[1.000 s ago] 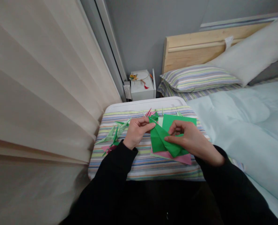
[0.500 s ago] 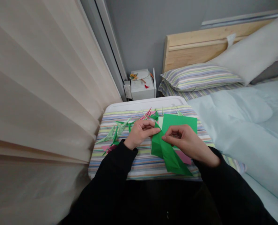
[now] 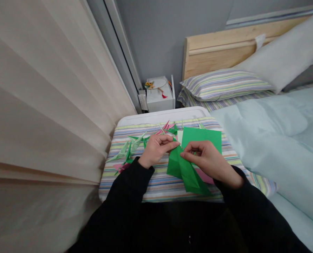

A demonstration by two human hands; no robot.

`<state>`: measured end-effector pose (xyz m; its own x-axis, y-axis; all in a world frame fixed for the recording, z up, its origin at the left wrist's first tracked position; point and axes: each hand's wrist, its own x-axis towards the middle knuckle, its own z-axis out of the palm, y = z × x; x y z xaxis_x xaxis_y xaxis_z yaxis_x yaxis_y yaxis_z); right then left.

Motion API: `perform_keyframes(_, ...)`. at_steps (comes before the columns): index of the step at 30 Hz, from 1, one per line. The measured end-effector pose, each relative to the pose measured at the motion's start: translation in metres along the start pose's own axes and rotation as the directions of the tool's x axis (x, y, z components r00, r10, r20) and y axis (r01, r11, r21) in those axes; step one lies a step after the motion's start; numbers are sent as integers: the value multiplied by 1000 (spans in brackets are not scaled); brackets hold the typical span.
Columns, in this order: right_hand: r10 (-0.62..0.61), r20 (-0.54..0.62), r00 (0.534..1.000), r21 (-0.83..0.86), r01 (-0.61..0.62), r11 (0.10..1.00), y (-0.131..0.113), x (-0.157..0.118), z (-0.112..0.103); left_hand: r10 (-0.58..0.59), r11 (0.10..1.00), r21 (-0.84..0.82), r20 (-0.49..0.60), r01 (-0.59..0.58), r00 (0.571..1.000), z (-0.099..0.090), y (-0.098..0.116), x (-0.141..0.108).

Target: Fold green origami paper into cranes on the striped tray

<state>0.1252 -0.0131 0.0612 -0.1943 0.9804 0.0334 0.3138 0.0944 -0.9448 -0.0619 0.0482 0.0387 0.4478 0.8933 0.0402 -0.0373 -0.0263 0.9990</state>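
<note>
A partly folded sheet of green origami paper (image 3: 186,174) is held up between my two hands over the small table. My left hand (image 3: 158,149) pinches its upper left corner between thumb and fingers. Along its upper right edge, my right hand (image 3: 207,158) grips the paper with thumb and forefinger. Creases run down the sheet, and its lower part hangs toward me. Behind my right hand lies a flat green sheet (image 3: 205,135), with a pale green sheet (image 3: 180,136) beside it. Pink paper (image 3: 205,175) shows partly under my right hand.
Folded green paper cranes (image 3: 127,149) and pink ones (image 3: 165,128) lie on the striped cloth (image 3: 156,189) over the white table (image 3: 161,114). A curtain (image 3: 53,105) borders the left side. The bed (image 3: 277,123) adjoins the right, and a white cabinet (image 3: 158,103) stands behind.
Both hands keep their pinch on the green paper. The paper's lower end has shifted slightly left and up, and my right hand has moved a little left.
</note>
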Motion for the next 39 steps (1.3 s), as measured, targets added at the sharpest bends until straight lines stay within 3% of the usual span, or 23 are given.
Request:
perform_keyframes(12,35,28,999,30,-36,999,6,-1,0,-36,997,-69,36,38,999,-2,-7,0)
perform_keyframes(22,35,25,999,37,-36,999,3,-2,4,-43,992,-118,-60,36,997,-2,-9,1)
perform_keyframes(39,39,42,998,52,-41,998,2,-4,6,-28,974,-228,-102,4,994,1,-4,1)
